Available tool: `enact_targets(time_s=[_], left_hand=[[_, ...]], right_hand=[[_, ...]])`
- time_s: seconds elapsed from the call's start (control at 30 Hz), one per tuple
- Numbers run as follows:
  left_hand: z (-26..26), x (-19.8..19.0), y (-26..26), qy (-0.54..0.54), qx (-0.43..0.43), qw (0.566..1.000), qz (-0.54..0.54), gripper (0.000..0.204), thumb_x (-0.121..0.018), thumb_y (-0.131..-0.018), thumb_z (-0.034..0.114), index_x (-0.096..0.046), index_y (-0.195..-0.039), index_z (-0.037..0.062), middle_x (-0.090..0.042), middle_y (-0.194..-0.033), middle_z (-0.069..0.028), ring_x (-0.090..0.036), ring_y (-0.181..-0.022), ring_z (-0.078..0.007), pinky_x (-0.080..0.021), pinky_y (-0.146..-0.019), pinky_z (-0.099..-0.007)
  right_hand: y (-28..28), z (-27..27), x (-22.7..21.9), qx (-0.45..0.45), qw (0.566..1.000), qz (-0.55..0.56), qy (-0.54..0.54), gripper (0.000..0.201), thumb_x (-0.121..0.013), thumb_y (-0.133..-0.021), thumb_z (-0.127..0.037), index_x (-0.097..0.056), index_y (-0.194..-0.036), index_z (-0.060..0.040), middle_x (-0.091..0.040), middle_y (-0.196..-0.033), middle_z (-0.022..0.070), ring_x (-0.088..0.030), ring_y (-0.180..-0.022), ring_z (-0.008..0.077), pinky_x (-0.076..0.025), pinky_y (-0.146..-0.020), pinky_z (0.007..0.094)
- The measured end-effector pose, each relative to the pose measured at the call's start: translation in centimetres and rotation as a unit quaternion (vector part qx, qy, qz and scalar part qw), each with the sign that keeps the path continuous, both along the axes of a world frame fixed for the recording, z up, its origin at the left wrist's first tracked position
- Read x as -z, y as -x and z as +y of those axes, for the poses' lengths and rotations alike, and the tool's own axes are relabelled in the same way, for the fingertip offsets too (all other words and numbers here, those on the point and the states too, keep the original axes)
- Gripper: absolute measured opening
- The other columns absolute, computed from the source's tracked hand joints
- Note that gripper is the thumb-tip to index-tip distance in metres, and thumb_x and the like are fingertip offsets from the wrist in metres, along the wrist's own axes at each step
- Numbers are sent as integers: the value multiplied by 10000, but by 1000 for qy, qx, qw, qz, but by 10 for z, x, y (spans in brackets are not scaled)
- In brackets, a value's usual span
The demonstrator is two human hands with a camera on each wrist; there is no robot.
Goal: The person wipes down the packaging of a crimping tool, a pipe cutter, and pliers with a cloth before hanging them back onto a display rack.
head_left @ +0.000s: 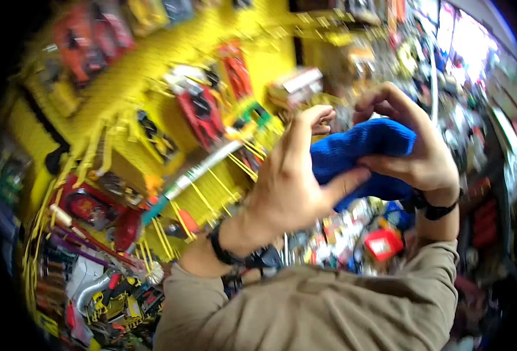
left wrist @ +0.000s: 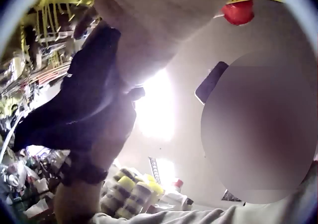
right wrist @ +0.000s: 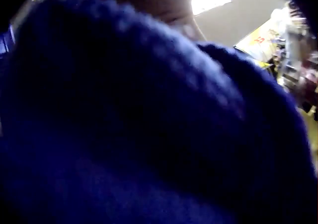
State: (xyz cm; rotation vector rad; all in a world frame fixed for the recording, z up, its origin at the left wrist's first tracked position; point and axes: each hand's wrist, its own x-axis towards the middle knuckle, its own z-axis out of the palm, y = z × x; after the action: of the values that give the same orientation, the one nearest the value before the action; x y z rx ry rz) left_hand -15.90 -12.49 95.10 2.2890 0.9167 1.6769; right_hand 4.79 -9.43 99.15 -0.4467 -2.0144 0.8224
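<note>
Both hands are raised in front of the chest around a bunched blue knitted cloth point(head_left: 361, 143). The right hand point(head_left: 425, 155) grips it from the right side, thumb across the near face and curled fingers above. On the left side, the left hand point(head_left: 287, 178) lays its thumb over the cloth's near face, with its fingers bent at the upper edge. In the left wrist view the cloth point(left wrist: 74, 100) looks dark and tapers toward the lower left. Seen from the right wrist, the ribbed blue cloth point(right wrist: 149, 120) fills most of the view and hides the right fingers.
A yellow pegboard wall point(head_left: 170, 35) with hooks and packaged tools stands ahead and to the left. Yellow and black tools point(head_left: 124, 304) lie piled at lower left. A red bin point(head_left: 384, 243) sits among mixed goods below the hands. Crowded shelves line the right.
</note>
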Motion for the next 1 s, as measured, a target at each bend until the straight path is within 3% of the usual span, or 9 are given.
enact_targets(time_s=[0.07, 0.13, 0.23, 0.33, 0.47, 0.53, 0.6, 0.73, 1.0], left_hand=[[22, 25, -13, 90, 19, 987, 131, 400, -815, -831, 274, -628, -1059, 4, -687, -901, -142, -675, -828, -190, -521, -752, -323], [38, 54, -38, 154, 80, 979, 111, 273, -768, -876, 241, -635, -899, 3, -645, -716, -138, -617, -625, -197, -488, -615, -337], [55, 94, -77, 154, 162, 963, 152, 263, -707, -925, 238, -609, -925, -6, -619, -705, -162, -603, -595, -234, -471, -584, -344], [65, 130, -114, 185, 204, 945, 176, 267, -659, -962, 272, -619, -950, 7, -611, -701, -159, -583, -583, -207, -464, -574, -341], [76, 170, -142, 241, 220, 931, 161, 332, -717, -925, 328, -635, -895, 8, -567, -613, -63, -551, -589, -94, -439, -537, -291], [76, 189, -143, 406, 203, 881, 133, 310, -757, -901, 316, -641, -877, 29, -622, -680, 2, -621, -675, -50, -463, -566, -208], [90, 241, -140, 415, 231, 877, 76, 282, -770, -893, 258, -634, -928, 14, -661, -762, -17, -636, -694, -64, -481, -591, -203], [107, 338, -107, 596, 163, 786, 27, 179, -720, -914, 134, -669, -982, -24, -722, -848, -72, -669, -717, -98, -525, -639, -218], [77, 578, -65, 757, 76, 649, -5, 172, -671, -912, 85, -682, -942, -83, -738, -862, -134, -709, -724, -173, -564, -635, -300]], right_hand=[[-24, -4, 38, 186, 972, -83, -119, 468, -811, -789, -112, -576, -1182, -14, -660, -1081, 96, -624, -1040, 154, -497, -896, 308], [-51, -8, 75, 296, 949, -107, -20, 412, -811, -824, -217, -627, -1125, -4, -703, -985, 108, -656, -937, 151, -522, -834, 320], [-93, -13, 138, 261, 947, -46, 181, 399, -776, -874, -328, -679, -1097, -12, -727, -890, 90, -652, -816, 124, -532, -772, 328], [-123, -29, 178, 200, 962, -32, 183, 466, -823, -822, -330, -669, -1131, -16, -718, -944, 80, -627, -849, 120, -521, -802, 311], [-145, -52, 222, 298, 918, 42, 259, 394, -773, -848, -75, -651, -1216, -8, -705, -1090, 56, -635, -980, 124, -510, -910, 300], [-161, -61, 238, 335, 899, 37, 279, 360, -730, -868, -24, -653, -1218, 1, -708, -1126, 53, -634, -1002, 125, -497, -933, 288], [-169, -72, 251, 389, 872, 60, 290, 341, -719, -877, -15, -652, -1210, 11, -711, -1109, 47, -634, -988, 117, -502, -922, 285], [-177, -94, 264, 465, 816, 9, 344, 322, -726, -881, -35, -651, -1189, 22, -715, -1068, 48, -637, -953, 107, -512, -883, 277], [-165, -58, 304, 440, 806, 9, 395, 335, -737, -879, -55, -648, -1191, 28, -716, -1052, 58, -638, -947, 117, -508, -875, 284]])
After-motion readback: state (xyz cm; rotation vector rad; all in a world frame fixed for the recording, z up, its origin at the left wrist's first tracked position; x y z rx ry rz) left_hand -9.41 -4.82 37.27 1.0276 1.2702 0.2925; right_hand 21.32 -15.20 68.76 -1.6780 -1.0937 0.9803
